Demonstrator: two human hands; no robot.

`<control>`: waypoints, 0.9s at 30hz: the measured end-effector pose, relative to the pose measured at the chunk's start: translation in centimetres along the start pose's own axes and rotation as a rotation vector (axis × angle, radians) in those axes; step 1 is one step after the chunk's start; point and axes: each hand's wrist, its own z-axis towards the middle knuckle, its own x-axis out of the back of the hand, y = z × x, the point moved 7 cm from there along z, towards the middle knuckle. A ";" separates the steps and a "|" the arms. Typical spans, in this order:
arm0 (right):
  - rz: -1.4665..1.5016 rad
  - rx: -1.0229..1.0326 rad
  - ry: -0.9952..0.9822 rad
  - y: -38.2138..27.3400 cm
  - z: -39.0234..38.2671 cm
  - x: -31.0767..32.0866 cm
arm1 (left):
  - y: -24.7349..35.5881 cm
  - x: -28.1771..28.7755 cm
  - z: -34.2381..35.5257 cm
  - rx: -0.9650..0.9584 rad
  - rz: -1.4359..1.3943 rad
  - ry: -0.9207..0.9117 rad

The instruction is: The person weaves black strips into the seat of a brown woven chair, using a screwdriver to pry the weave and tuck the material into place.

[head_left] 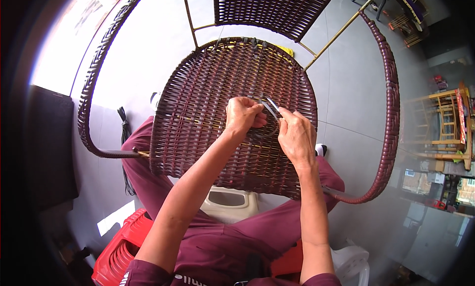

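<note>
A dark brown woven chair seat (208, 73) lies across my lap, within a frame of wrapped side loops and thin gold tubing. My left hand (243, 115) is closed in a pinch on a flat dark strip (262, 135), which loops over the middle of the seat. My right hand (297, 132), just to its right, grips a slim silver tool (271, 101) with its tip near the left fingertips; whether it is a blade or a needle is unclear.
Woven backrest (267, 4) above; wrapped loops (388, 98) both sides. A beige stool (225, 204) below, red stools (116, 246) lower left, a white stool (349, 261) lower right. Bundled dark strands (123, 118) at left, wooden frames (445, 127) at right, a dark panel (49, 142) far left.
</note>
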 end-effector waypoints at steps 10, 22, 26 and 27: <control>0.052 -0.002 -0.146 -0.5 1.8 0.0 | 0.4 -0.2 -0.4 -0.079 -0.008 0.009; 0.120 0.088 0.197 0.5 -2.8 -3.0 | 1.2 -0.5 -1.8 -0.246 -0.014 -0.005; 0.109 0.087 0.246 0.5 -3.2 -3.5 | 1.3 -0.6 -2.0 -0.280 -0.019 0.009; 0.108 0.084 0.247 0.5 -3.2 -3.6 | 1.2 -0.5 -1.9 -0.276 0.001 0.023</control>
